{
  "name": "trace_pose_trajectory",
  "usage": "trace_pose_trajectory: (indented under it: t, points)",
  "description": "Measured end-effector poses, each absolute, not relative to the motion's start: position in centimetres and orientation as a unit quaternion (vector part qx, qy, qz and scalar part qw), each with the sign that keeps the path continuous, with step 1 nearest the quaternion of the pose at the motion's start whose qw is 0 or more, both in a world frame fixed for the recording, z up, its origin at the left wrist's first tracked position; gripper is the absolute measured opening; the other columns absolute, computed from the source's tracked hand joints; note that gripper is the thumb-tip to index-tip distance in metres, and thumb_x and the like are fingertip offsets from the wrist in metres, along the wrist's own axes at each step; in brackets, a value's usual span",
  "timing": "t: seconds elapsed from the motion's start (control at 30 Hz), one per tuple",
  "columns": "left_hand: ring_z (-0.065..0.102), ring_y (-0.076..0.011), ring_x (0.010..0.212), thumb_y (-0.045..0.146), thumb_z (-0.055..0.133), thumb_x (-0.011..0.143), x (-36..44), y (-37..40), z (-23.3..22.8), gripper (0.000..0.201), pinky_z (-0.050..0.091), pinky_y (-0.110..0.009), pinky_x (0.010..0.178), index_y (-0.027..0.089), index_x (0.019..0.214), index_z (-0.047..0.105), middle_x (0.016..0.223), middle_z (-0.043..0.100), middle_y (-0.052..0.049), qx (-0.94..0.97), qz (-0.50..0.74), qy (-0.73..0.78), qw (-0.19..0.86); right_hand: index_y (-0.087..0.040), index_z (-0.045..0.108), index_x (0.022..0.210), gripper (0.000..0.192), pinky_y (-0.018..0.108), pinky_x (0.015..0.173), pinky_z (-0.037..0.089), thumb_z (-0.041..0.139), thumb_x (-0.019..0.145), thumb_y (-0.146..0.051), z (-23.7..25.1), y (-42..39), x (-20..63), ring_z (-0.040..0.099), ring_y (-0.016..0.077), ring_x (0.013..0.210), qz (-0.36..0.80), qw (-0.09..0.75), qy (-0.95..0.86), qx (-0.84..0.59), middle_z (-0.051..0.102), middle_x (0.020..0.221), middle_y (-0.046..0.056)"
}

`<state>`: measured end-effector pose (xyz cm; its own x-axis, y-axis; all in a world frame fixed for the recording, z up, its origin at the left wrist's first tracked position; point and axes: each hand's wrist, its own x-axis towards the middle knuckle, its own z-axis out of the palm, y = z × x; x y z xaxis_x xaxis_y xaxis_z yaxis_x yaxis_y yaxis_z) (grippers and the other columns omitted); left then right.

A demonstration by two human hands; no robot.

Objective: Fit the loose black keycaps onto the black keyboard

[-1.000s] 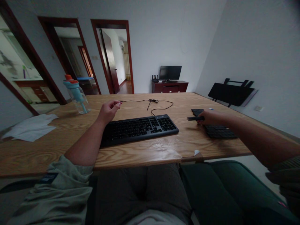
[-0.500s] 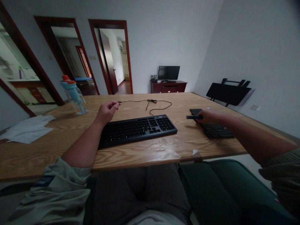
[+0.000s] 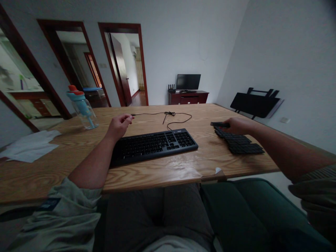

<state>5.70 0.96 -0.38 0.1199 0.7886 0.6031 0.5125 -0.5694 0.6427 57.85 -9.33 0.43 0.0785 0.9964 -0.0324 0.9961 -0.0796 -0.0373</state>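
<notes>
A wired black keyboard (image 3: 157, 143) lies on the wooden table, slightly angled. Behind its left end rests my left hand (image 3: 119, 126), fingers curled together. The dark tip of the keyboard cable (image 3: 149, 113) lies right by its fingertips; whether they pinch it I cannot tell. My right hand (image 3: 235, 126) is closed on one end of a flat black bar-shaped piece (image 3: 218, 124). This piece is just above the far end of a group of overlapping flat black pieces (image 3: 240, 141) at the right, partly hidden by my hand.
A clear bottle with blue and red top (image 3: 85, 110) and white paper sheets (image 3: 33, 145) stand or lie at the left. A small white scrap (image 3: 217, 170) sits at the table's front edge. A dark green seat (image 3: 249, 206) is below right. A folded black table (image 3: 254, 105) leans on the wall.
My right hand has moved slightly away from me with the black bar-shaped piece, bringing it over the far end of the overlapping pieces. My left hand has stayed in place.
</notes>
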Motion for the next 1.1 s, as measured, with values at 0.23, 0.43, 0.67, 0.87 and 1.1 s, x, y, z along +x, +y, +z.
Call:
trace_pose_trajectory:
  t: [0.23, 0.43, 0.67, 0.87, 1.1]
  points:
    - [0.053, -0.0156, 0.062, 0.046, 0.054, 0.083, 5.7, 1.0, -0.5, 0.038, 0.042, -0.027, 0.060, 0.015, 0.091, 0.074, 0.071, 0.065, -0.003, 0.738, 0.490, 0.441, 0.141, -0.016, 0.076, 0.104, 0.035, 0.033, 0.063, 0.040, 0.063, 0.079, -0.038, -0.4, -8.6, 58.8, 0.060, 0.0220, 0.068, 0.079, -0.020, -0.684, -0.725, 0.071, 0.078, 0.006]
    - [0.052, -0.0152, 0.062, 0.045, 0.055, 0.083, 5.5, 1.1, -0.5, 0.037, 0.041, -0.027, 0.060, 0.014, 0.090, 0.074, 0.070, 0.064, -0.003, 0.745, 0.489, 0.431, 0.142, -0.025, 0.077, 0.103, 0.037, 0.037, 0.073, 0.048, 0.071, 0.068, -0.031, -0.9, -7.6, 58.8, 0.066, 0.0280, 0.081, 0.098, -0.012, -0.684, -0.723, 0.074, 0.089, 0.005]
    - [0.054, -0.0162, 0.062, 0.045, 0.054, 0.082, 5.5, 1.1, -0.5, 0.035, 0.042, -0.027, 0.060, 0.016, 0.085, 0.074, 0.069, 0.065, -0.003, 0.747, 0.477, 0.441, 0.141, -0.024, 0.077, 0.102, 0.039, 0.036, 0.072, 0.049, 0.072, 0.064, -0.034, -0.4, -6.9, 59.0, 0.068, 0.0289, 0.083, 0.109, -0.036, -0.684, -0.720, 0.075, 0.090, 0.005]
    - [0.056, -0.0176, 0.064, 0.046, 0.053, 0.081, 5.4, 1.3, -0.5, 0.037, 0.044, -0.028, 0.061, 0.016, 0.085, 0.075, 0.070, 0.067, -0.004, 0.754, 0.463, 0.443, 0.142, -0.023, 0.077, 0.106, 0.045, 0.036, 0.073, 0.049, 0.072, 0.063, -0.034, -0.2, -6.9, 58.5, 0.068, 0.0290, 0.082, 0.108, -0.030, -0.685, -0.720, 0.075, 0.088, 0.005]
    - [0.054, -0.0167, 0.062, 0.046, 0.053, 0.082, 5.5, 1.1, -0.5, 0.036, 0.043, -0.028, 0.060, 0.016, 0.084, 0.074, 0.068, 0.065, -0.004, 0.754, 0.465, 0.439, 0.149, -0.023, 0.079, 0.102, 0.039, 0.041, 0.081, 0.051, 0.066, 0.072, -0.044, -0.4, -5.9, 58.8, 0.068, 0.0327, 0.089, 0.102, -0.005, -0.689, -0.718, 0.076, 0.093, 0.008]
